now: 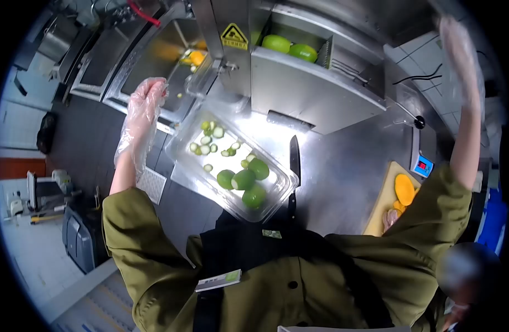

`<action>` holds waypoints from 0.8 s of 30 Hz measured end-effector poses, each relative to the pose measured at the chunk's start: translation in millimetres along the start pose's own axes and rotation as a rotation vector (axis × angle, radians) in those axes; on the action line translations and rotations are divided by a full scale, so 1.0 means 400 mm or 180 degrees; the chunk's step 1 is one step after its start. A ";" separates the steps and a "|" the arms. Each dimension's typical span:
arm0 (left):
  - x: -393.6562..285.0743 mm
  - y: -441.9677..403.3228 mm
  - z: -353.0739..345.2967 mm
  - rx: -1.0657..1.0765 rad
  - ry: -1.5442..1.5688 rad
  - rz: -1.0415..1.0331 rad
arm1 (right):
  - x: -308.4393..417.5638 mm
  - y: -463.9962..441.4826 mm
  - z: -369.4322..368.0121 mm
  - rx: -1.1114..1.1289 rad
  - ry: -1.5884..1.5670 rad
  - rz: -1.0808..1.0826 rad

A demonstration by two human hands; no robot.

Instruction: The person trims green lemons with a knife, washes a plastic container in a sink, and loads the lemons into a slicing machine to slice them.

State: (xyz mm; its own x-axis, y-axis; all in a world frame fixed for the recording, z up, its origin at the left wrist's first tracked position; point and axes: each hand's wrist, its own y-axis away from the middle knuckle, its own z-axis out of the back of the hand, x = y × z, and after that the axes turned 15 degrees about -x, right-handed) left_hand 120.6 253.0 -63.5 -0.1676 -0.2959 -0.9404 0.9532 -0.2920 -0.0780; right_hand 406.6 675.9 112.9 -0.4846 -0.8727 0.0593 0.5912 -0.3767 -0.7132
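Observation:
My left hand [139, 113], in a clear plastic glove, is raised beside the sink with its fingers curled together. Whatever may be inside them is hidden. At the upper right my right hand [459, 52], also gloved, is lifted high and blurred, so its fingers are unclear. Between my arms a clear plastic tub [282, 191] holds several green limes [254, 196] with trimmed ends and small cut lime pieces [217, 132]. A knife [295, 157] lies on the steel counter along the tub's right side, blade pointing away from me.
Orange mango pieces [404, 190] lie on a cutting board [379, 206] at right, with another person's gloved hand [391, 217] there. A digital scale [423, 165] stands behind it. Green fruits [303, 52] sit in a steel compartment at the back. The sink [146, 66] holds orange scraps.

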 end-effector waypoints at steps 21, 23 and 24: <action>0.288 -0.277 -0.273 0.0791 -0.1020 -0.0999 | 0.154 0.344 -0.080 -0.0030 -0.1437 -0.2101; 0.276 -0.266 -0.256 0.0839 -0.0965 -0.0880 | 0.124 0.316 -0.079 -0.0295 -0.3063 -0.2295; 0.287 -0.261 -0.259 0.0804 -0.0861 -0.0955 | 0.114 0.279 -0.078 -0.0293 -0.2700 -0.2309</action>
State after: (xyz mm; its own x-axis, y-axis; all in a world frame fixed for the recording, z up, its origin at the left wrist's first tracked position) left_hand 28.0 343.7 -197.7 -0.5176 -0.3811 -0.7661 0.7674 -0.6028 -0.2186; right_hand 430.4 603.9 14.3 -0.0780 -0.3983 0.9140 0.2801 -0.8886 -0.3633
